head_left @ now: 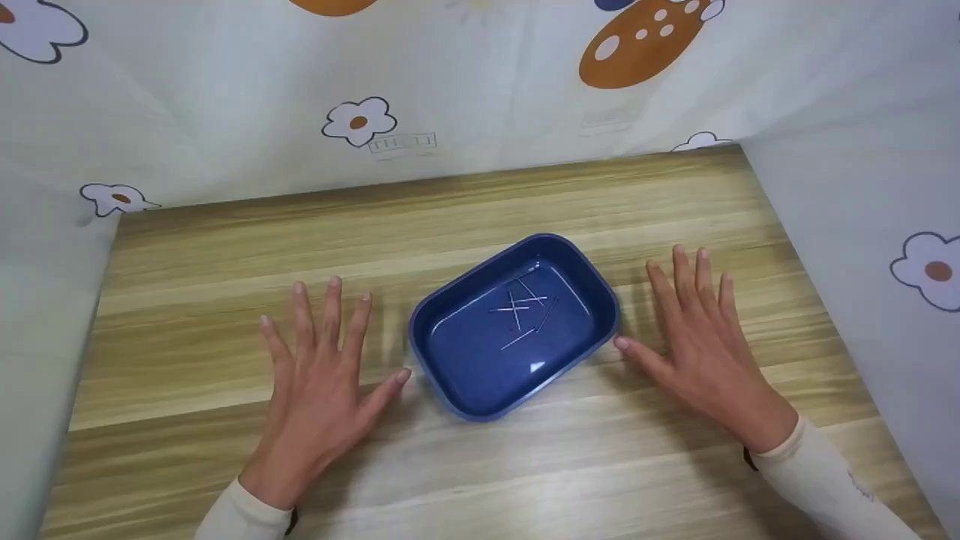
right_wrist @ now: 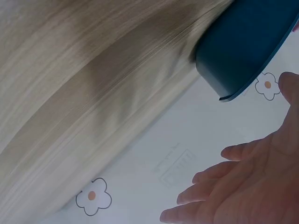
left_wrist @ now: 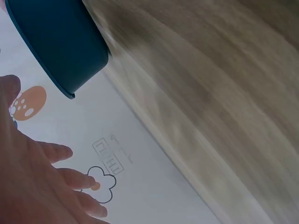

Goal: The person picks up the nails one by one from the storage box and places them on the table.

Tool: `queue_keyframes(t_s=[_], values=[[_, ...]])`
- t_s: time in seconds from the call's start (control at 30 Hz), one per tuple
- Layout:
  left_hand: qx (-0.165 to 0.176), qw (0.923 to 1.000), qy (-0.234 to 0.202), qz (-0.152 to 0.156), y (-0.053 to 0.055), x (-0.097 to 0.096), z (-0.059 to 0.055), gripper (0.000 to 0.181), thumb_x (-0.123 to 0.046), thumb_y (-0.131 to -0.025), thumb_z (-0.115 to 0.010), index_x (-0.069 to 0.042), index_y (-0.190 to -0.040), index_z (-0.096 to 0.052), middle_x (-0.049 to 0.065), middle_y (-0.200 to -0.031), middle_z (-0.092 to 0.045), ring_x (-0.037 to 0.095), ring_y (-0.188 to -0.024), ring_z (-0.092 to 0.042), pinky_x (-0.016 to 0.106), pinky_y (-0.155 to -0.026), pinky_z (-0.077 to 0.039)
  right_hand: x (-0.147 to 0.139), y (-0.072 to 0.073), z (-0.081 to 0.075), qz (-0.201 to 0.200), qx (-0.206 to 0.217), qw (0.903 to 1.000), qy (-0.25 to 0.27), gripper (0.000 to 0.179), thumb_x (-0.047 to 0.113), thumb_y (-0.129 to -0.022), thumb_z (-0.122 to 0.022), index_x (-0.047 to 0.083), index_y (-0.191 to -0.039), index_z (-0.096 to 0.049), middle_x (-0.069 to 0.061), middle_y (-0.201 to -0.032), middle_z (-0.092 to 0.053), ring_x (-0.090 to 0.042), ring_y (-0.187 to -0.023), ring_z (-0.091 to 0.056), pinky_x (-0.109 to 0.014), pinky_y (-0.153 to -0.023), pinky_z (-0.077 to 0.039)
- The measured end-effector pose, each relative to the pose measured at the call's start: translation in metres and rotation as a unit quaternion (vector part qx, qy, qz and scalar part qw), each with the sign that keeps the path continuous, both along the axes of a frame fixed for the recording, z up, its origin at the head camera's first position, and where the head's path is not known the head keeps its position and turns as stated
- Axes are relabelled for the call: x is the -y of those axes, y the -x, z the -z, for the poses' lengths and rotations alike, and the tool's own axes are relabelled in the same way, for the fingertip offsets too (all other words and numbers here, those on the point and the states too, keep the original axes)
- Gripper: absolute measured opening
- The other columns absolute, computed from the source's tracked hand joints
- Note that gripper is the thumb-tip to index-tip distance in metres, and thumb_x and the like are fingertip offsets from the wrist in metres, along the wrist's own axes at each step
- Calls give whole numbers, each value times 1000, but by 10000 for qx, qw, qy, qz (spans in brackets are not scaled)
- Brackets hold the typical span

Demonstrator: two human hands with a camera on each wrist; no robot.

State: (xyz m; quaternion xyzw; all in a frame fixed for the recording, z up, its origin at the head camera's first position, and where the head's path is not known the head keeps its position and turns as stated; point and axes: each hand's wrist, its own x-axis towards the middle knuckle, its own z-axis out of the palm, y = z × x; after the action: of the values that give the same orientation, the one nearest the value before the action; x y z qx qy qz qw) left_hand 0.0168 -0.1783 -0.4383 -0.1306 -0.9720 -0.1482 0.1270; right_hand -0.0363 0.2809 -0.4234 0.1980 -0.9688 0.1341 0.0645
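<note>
A blue rectangular tray [head_left: 465, 397] with rounded corners sits at a slant on the wooden table. Inside it, toward the far right, lie several thin, shiny, needle-like metal pieces [head_left: 517, 308], some crossing each other. My left hand [head_left: 319, 397] is to the left of the tray, palm down with fingers spread, its thumb tip close to the tray's side. On the other side my right hand [head_left: 709, 360] is spread the same way, its thumb tip right by the tray's rim. Neither hand holds anything. Both wrist views show the tray's outer wall [left_wrist: 60, 42] beside the spread fingers.
The wood-grain table [head_left: 225, 247] meets a pale wall covering [head_left: 487, 82] printed with flowers and orange spotted shapes along its back edge. More of this covering [head_left: 847, 172] rises along the right side, and a pale surface also borders the left.
</note>
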Motion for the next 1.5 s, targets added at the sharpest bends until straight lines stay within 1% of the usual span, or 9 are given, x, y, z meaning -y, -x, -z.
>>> queue_keyframes(t_s=[0.1, 0.23, 0.43, 0.77, 0.9, 1.03, 1.13, 1.37, 1.5], values=[[81, 9998, -184, 9, 0, -1, 0, 88, -65, -105, -58, -10, -171, -38, 23, -180, -22, 55, -165, -10, 84, -122, -16, 1, 0, 0, 24, 58, 10000, 15, 100, 60, -102, -68, 1, -172, -28, -32, -179, -15, -57, -165, -7, -74, -130, -3], [161, 9990, -417, -20, 0, -3, 0, 83, -49, -101, -74, -9, -168, -44, 24, -176, -32, 54, -163, -22, 77, -119, -36, 4, 1, 0, 113, 147, 9995, 238, 95, 56, -103, -70, 3, -171, -32, -32, -172, -34, -57, -161, -23, -74, -130, -12], [417, 9954, -853, -132, -1, -6, -1, 75, -37, -101, -78, -8, -164, -50, 23, -171, -43, 48, -160, -34, 76, -110, -46, 7, 4, 3, 85, 33, 9982, 597, 86, 47, -103, -75, 0, -166, -41, -34, -151, -58, -55, -144, -49, -71, -122, -33], [515, 9834, -1722, -247, 0, -16, 3, 58, -30, -104, -77, -3, -153, -62, 21, -159, -57, 40, -148, -53, 67, -108, -53, 15, 11, 6, -18, -238, 9949, 984, 77, 37, -102, -80, -1, -161, -50, -27, -143, -64, -47, -135, -57, -65, -113, -44], [1074, 9693, -2174, -410, 2, -23, 3, 56, -29, -107, -75, -4, -155, -60, 20, -158, -58, 39, -147, -55, 64, -116, -48, 18, 12, 7, -77, -423, 9927, 1123, 71, 31, -101, -83, -4, -156, -55, -27, -142, -65, -45, -132, -59, -62, -110, -48], [1525, 9501, -2681, -465, 6, -29, 5, 60, -28, -108, -73, -5, -160, -54, 19, -157, -59, 38, -136, -63, 58, -107, -56, 22, 13, 7, -150, -552, 9904, 1255, 63, 25, -101, -83, -5, -151, -60, -26, -140, -66, -44, -131, -60, -60, -110, -49], [1685, 9374, -3024, -388, 8, -32, 7, 62, -24, -108, -73, -5, -163, -49, 18, -156, -59, 35, -123, -70, 52, -95, -63, 26, 14, 6, -246, -663, 9891, 1289, 55, 21, -101, -83, -5, -146, -64, -24, -138, -67, -42, -129, -61, -57, -109, -51], [1981, 9033, -3803, -100, 11, -37, 12, 60, -14, -109, -72, -1, -162, -47, 14, -149, -64, 26, -113, -74, 41, -90, -65, 36, 17, 4, -615, -999, 9839, 1351, 42, 11, -98, -84, -6, -134, -71, -20, -134, -69, -38, -126, -62, -51, -108, -52], [1966, 8983, -3928, 23, 12, -39, 14, 56, -13, -109, -71, -2, -160, -50, 13, -143, -68, 24, -119, -71, 39, -90, -65, 43, 18, 4, -847, -1107, 9821, 1267, 37, 7, -96, -85, -6, -128, -73, -20, -133, -69, -38, -125, -62, -49, -107, -53]])
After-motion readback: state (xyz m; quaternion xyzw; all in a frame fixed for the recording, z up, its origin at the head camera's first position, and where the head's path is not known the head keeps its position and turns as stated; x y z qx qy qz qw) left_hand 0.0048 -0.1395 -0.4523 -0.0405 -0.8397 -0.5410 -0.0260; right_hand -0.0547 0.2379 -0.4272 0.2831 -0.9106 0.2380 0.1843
